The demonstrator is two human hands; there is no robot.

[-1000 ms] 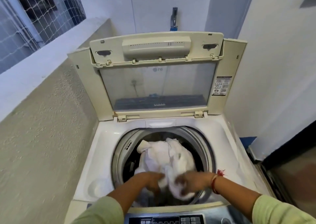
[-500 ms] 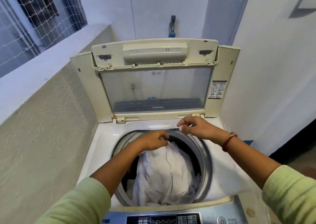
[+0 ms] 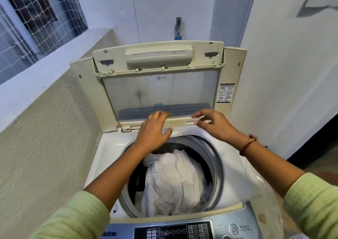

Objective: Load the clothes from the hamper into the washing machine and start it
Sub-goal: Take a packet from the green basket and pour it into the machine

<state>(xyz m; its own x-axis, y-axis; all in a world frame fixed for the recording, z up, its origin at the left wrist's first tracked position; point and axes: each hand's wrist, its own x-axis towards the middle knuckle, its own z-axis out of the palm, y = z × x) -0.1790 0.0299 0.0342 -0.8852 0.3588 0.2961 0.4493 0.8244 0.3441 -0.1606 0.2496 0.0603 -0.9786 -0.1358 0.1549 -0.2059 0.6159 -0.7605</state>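
I had both hands out over the open washing machine, at the foot of its lid, which stood folded upright just beyond my fingertips. My left hand was spread loose with its fingers apart and their tips at the lid's lower frame; it held nothing. My right hand, just beside it, had its fingers gently bent and fanned toward the same frame bar — empty too, as far as I could see. From the head view I couldn't tell whether either hand was actually touching the lid.

The clothes lay below both hands and nearer to me, a crumpled white heap filling the drum beside my left forearm. The hamper was nowhere in view, so I couldn't check whether anything was left in it.

I judged that loading was done or nearly so, and that the step in hand was closing the lid. The next move would call for a hold on the lid's folding edge, then drawing it forward and down over the drum, with fingers clear of the hinge fold and no cloth over the rim. After that, the control panel sat down by my elbows, with the power button below my right forearm — that one first, then start.
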